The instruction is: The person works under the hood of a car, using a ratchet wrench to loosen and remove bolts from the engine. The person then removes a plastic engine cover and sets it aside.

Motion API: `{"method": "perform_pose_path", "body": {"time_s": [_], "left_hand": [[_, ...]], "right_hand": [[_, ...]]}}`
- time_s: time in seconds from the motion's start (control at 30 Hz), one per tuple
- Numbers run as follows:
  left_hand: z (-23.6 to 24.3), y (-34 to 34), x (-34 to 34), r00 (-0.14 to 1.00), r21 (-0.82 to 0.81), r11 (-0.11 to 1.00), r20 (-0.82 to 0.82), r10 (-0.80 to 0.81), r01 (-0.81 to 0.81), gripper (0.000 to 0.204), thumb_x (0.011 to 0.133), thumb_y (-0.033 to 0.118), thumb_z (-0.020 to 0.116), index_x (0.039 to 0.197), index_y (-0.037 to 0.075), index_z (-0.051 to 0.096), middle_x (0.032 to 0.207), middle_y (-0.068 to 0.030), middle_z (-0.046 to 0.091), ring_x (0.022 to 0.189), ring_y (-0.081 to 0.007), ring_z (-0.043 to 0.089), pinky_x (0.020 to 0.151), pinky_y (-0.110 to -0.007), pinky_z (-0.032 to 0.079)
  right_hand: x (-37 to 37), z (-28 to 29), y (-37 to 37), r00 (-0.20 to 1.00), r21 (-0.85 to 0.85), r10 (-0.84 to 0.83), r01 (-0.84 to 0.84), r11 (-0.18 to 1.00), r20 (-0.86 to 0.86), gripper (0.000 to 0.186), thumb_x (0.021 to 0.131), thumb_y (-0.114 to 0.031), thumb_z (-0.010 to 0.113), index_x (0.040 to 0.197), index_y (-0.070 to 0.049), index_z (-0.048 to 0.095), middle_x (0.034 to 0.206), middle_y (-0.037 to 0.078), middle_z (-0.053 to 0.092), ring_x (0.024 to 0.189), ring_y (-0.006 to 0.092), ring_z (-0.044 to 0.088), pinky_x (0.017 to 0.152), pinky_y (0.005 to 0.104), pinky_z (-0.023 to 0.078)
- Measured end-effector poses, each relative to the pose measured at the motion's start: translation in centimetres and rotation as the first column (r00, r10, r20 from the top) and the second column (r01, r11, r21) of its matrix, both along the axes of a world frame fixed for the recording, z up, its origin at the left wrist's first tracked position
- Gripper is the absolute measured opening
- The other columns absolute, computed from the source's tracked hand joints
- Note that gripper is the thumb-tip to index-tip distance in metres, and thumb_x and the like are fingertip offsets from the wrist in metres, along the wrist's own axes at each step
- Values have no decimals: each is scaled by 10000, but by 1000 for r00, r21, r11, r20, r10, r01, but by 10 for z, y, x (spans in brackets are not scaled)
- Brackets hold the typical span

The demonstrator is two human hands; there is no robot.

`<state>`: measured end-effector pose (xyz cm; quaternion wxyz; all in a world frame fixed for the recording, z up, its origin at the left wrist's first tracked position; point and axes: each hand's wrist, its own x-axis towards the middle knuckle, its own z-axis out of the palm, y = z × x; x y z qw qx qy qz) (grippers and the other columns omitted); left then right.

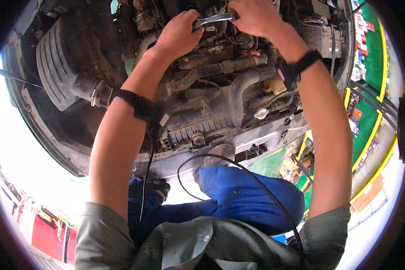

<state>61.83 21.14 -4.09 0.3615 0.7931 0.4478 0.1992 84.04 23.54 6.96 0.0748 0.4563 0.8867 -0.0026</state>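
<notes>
At the top of the head view, deep over the engine bay, a shiny metal wrench (215, 19) spans the gap between my two hands. My left hand (181, 33) is closed around its left end. My right hand (254, 18) has its fingers curled at the other end, where a dark part shows beside them. Which kind of wrench it is I cannot make out, since both ends are covered. Beneath the hands lie dusty engine parts and a dark hose (220, 69) running sideways.
A ribbed black air-filter housing (56, 67) stands at the left. Nearer me are a curved radiator hose (240, 92), a radiator cap (261, 113) and the front crossmember (265, 137). Black cables (256, 180) hang from my wristbands across my lap. Green flooring (369, 90) with yellow lines lies at right.
</notes>
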Motion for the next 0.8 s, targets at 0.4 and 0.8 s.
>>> {"method": "perform_pose_path", "body": {"time_s": [0.4, 0.8], "left_hand": [[-9, -4, 13, 994, 183, 982, -81, 71, -55, 236, 894, 32, 660, 1115, 61, 585, 1092, -179, 591, 1025, -459, 619, 831, -546, 539], [-3, -1, -4, 997, 108, 994, -60, 39, -32, 270, 864, 46, 689, 1118, 73, 600, 1108, -156, 627, 1041, -436, 635, 860, -544, 545]], "right_hand": [[-25, -5, -64, 621, -693, -753, 641, 329, 216, 567, 799, -585, 749, 807, -19, 768, 733, 200, 720, 718, 339, 727, 716, 451, 566], [-45, 6, -64, 745, -525, -640, 627, 576, 187, 541, 879, -557, 691, 868, -21, 761, 845, 218, 749, 824, 374, 751, 754, 482, 590]]}}
